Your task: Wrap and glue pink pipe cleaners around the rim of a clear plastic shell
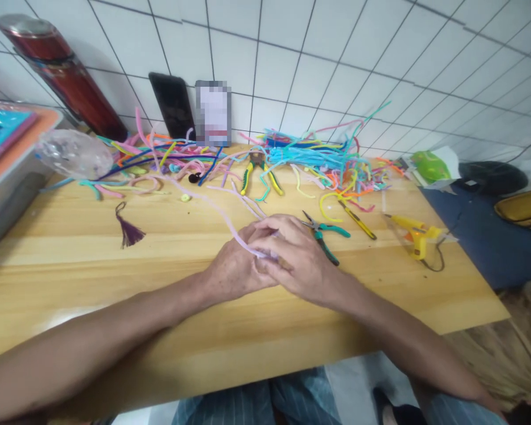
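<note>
A pale lilac pipe cleaner (230,223) runs from between my hands up toward the left of the table. My left hand (232,265) is closed around its lower part, mostly covered by the other hand. My right hand (298,251) lies over it, fingers curled and pinching the same pipe cleaner near its bent end. Just beyond the right hand, teal-handled pliers (321,233) rest on the wood. What sits inside the two palms is hidden.
Heaps of coloured pipe cleaners (310,156) line the wall, with yellow-handled pliers (262,174) before them. A yellow glue gun (418,233) and a yellow cutter (358,219) lie right. Left are a purple tassel (129,227), a plastic bottle (75,154) and a red flask (66,77).
</note>
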`<state>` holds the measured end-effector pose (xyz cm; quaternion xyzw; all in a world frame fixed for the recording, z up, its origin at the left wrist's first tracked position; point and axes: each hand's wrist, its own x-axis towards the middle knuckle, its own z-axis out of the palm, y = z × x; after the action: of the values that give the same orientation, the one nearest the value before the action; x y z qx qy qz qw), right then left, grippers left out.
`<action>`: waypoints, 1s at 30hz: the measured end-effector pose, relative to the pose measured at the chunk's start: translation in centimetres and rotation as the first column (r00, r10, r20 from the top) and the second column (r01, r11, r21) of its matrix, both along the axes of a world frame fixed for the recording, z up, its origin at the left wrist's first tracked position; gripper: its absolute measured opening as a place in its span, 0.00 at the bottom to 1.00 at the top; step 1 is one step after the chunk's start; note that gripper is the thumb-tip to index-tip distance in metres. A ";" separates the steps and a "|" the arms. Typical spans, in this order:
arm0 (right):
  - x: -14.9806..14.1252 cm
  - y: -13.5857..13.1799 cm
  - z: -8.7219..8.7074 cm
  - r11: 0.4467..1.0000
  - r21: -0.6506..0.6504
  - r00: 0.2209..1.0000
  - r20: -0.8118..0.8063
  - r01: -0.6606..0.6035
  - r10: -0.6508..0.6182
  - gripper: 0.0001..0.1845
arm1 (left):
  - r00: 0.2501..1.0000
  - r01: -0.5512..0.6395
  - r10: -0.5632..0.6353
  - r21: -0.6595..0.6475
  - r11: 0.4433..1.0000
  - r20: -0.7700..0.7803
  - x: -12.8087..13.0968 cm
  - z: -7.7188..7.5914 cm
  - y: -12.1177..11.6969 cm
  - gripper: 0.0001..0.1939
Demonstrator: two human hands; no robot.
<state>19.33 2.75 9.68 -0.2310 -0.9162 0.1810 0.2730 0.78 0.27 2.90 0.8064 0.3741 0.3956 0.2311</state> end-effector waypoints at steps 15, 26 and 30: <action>0.2 -1.4 1.7 0.985 0.095 0.952 0.258 0.146 -0.166 0.07 | 1.000 -0.018 0.018 0.000 1.000 0.015 0.1 0.4 0.4 0.26; 1.3 -0.1 1.8 0.781 -0.561 0.951 0.042 0.275 -0.305 0.03 | 0.998 0.049 -0.038 -0.198 0.979 0.058 -0.7 1.3 0.0 0.42; 1.6 0.0 1.0 0.691 -0.688 0.942 -0.032 0.222 -0.335 0.08 | 0.997 0.056 -0.042 -0.205 0.977 0.071 -0.6 1.1 0.0 0.41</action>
<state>20.97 2.80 10.67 -0.4357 -0.7175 0.4745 0.2650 0.13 0.28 3.99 0.7732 0.3855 0.3754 0.3357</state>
